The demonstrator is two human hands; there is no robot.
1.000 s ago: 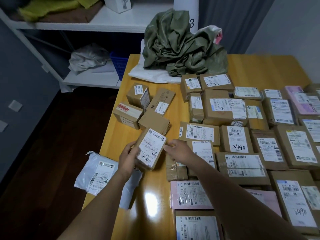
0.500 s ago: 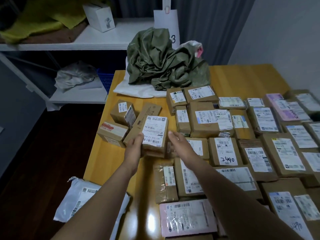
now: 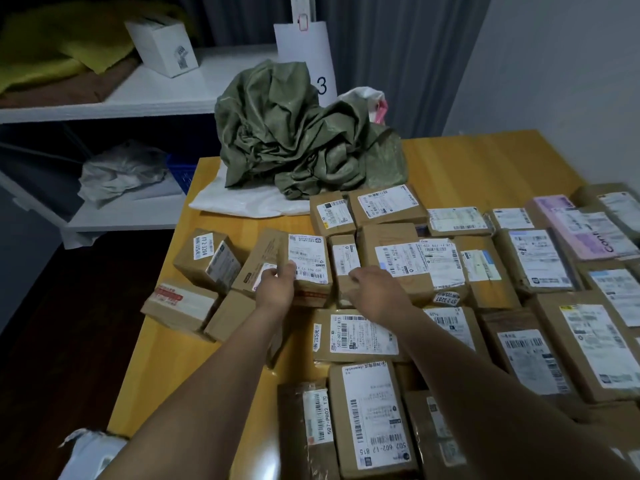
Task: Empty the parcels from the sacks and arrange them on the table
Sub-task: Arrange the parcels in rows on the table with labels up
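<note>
Hands flank one labelled box: left hand grips its near-left edge, right hand just right, apparently relaxed and empty. Box lies lengthwise away from them, against sorted rows on the bench.

Bare table lies open behind the packed parcels and along the near-left edge; crumpled sacks block the far-left corner.

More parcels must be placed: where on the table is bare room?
Bare table shows behind the parcel rows, right of the green sack, and along the near left edge, this side of the small boxes. The right side is packed tight.
</note>
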